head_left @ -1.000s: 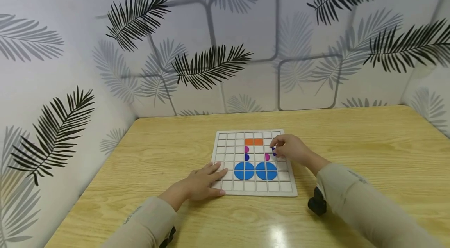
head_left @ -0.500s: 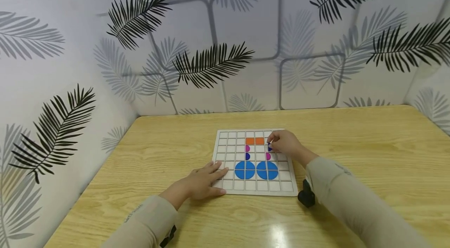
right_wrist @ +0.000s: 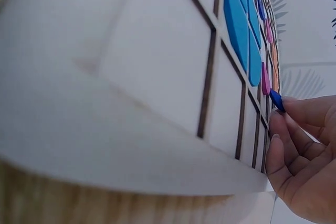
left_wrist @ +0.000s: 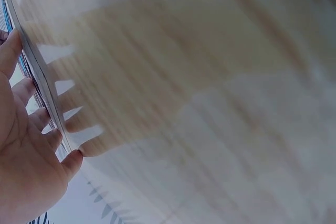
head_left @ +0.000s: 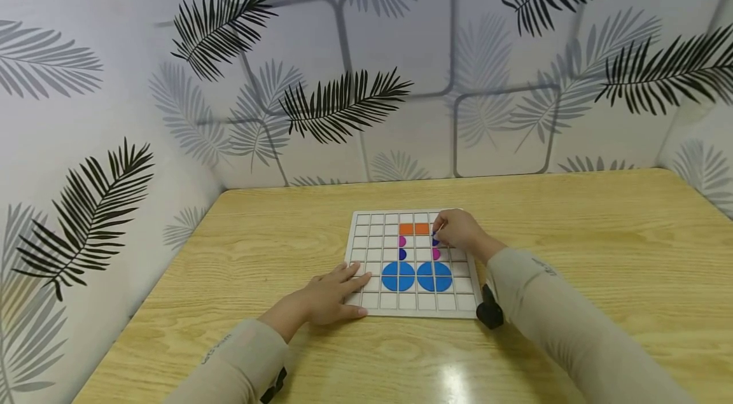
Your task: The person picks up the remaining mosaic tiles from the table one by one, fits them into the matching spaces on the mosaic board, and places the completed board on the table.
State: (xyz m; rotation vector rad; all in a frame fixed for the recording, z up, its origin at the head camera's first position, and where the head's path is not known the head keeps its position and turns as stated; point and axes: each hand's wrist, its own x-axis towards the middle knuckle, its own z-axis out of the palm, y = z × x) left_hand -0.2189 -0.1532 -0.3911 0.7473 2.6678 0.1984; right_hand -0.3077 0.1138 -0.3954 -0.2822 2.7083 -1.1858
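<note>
A white grid board (head_left: 389, 305) lies on the table, its square cells framed by raised lines. My left hand (head_left: 329, 296) rests spread at its left edge, fingers straight on the board. With my right hand (head_left: 460, 230) I pinch a dark blue half-round piece (right_wrist: 276, 99) close over a cell, just beyond a pink half-round piece (head_left: 436, 254). Two orange squares (head_left: 413, 229) sit higher up, to the left. In the left column are another pink half-round (head_left: 402, 241) and a dark blue one (head_left: 403, 254). Blue quarter pieces form two discs (head_left: 397, 277) lower down.
The light wooden table (head_left: 275, 232) extends around the board. Behind it stands a wall (head_left: 395, 35) with a leaf pattern. Black wrist straps (head_left: 490, 308) show below the sleeves.
My right hand has moved left and slightly farther away with the dark blue piece, to the cell beyond the right pink half-round. The left hand stays in place.
</note>
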